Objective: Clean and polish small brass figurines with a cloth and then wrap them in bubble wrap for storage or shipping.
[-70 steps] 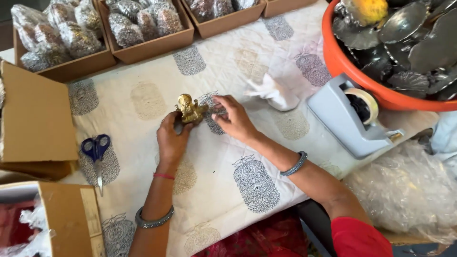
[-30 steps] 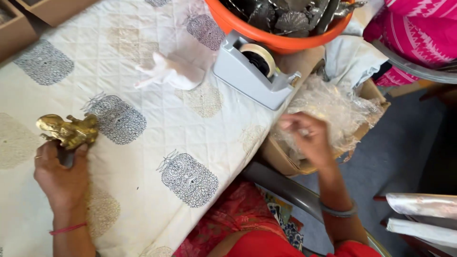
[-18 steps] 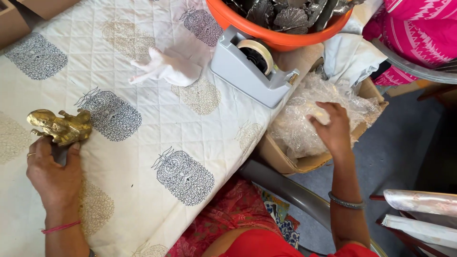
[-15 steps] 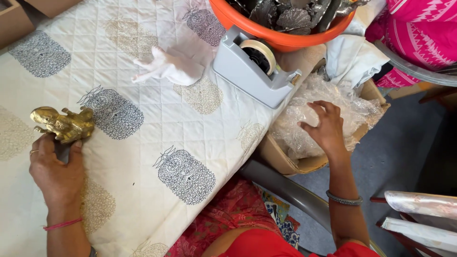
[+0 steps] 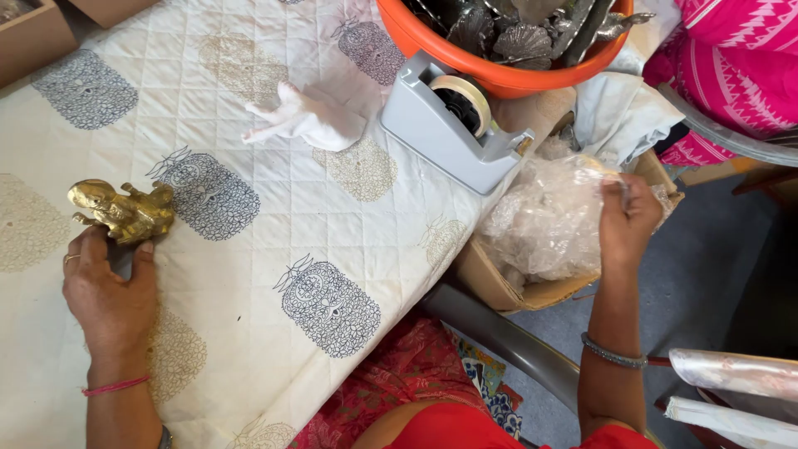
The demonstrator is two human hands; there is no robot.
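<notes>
A small golden figurine (image 5: pixel 123 212) lies on the quilted white cloth (image 5: pixel 274 224) with grey and tan prints. My left hand (image 5: pixel 108 291) rests on the cloth just below it, fingertips touching the figurine. Off the table's right edge, my right hand (image 5: pixel 628 218) pinches a sheet of clear plastic wrap (image 5: pixel 549 220) that fills a cardboard box (image 5: pixel 499 283).
A grey tape dispenser (image 5: pixel 453 125) stands near the table edge. Behind it sits an orange tub (image 5: pixel 449 54) of dark metal pieces. A crumpled white paper (image 5: pixel 307 120) lies mid-table. Cardboard boxes (image 5: pixel 33 37) are at top left. A person in pink (image 5: pixel 731 58) sits at right.
My right hand left the figurine, swung off the table to the box at right and closed on the plastic wrap. My left hand stayed by the figurine.
</notes>
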